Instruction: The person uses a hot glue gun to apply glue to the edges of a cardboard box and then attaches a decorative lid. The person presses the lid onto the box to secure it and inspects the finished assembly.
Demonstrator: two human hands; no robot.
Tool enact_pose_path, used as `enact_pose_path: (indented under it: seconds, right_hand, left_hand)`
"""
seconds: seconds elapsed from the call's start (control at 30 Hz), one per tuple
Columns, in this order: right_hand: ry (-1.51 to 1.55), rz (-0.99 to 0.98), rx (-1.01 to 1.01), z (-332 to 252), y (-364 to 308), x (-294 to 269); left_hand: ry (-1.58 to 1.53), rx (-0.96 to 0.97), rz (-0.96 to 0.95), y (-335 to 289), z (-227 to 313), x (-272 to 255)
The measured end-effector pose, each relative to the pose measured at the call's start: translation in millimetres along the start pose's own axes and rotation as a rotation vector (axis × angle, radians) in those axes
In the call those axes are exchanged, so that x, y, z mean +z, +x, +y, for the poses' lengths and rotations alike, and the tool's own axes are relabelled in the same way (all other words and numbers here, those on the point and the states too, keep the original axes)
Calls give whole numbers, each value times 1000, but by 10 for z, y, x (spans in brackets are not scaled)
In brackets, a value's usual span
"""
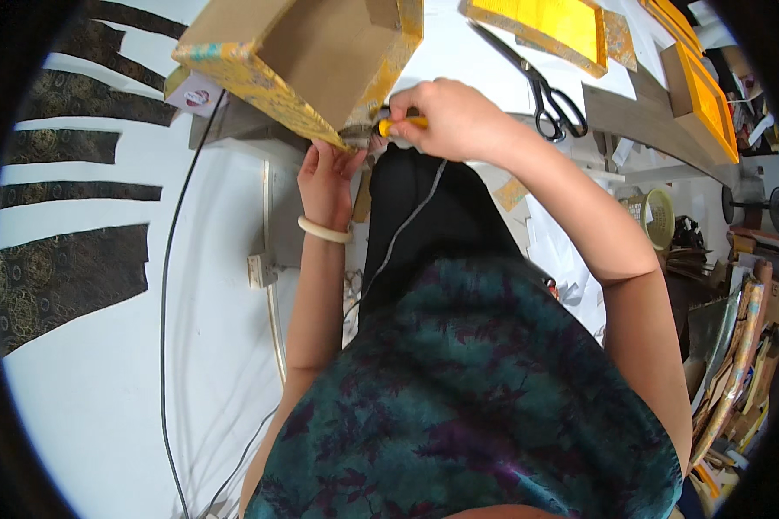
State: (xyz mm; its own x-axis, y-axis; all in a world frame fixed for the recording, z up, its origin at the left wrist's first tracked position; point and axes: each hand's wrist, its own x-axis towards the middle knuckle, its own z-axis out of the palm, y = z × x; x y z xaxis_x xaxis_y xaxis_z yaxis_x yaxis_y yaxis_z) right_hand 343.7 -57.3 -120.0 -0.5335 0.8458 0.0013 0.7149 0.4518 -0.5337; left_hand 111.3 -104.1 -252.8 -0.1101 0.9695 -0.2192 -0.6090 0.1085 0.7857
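A large open box (264, 91), brown inside and covered outside in yellow patterned material, is tilted at the table's near edge. My left hand (327, 177), with a pale bangle at its wrist, has its fingers closed at the box's lowest corner. From the right, my right hand (448, 121) grips a small tool with a yellow handle (391, 127). Its working end meets the same corner, close to my left fingertips; my fingers and the corner partly hide it, so I cannot make out its kind. Black-handled scissors (541, 86) lie on the table right of my right hand.
Yellow-lined trays (558, 30) and an upright yellow-lined box (701, 104) stand at the far right. Dark patterned strips (69, 277) hang on the white wall at left. A black cable (164, 346) runs down that wall. Rolls and boards (736, 363) crowd the right side.
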Motion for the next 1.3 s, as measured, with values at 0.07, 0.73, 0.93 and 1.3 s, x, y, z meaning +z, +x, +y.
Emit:
enact_pose_path:
  seconds: [0.07, 0.73, 0.93, 1.3]
  right_hand:
    - [-15, 9, -15, -8, -6, -10]
    - [1005, 991, 211, 266, -841, -1171]
    - [941, 628, 188, 213, 391, -1279]
    - [628, 529, 205, 144, 1745, -213]
  left_hand:
    - [-21, 24, -18, 31, -56, -132]
    - [98, 524, 111, -262, 1074, 394]
    - [-68, 135, 142, -1078, 1493, -84]
    - [31, 379, 512, -2318, 2309, -4]
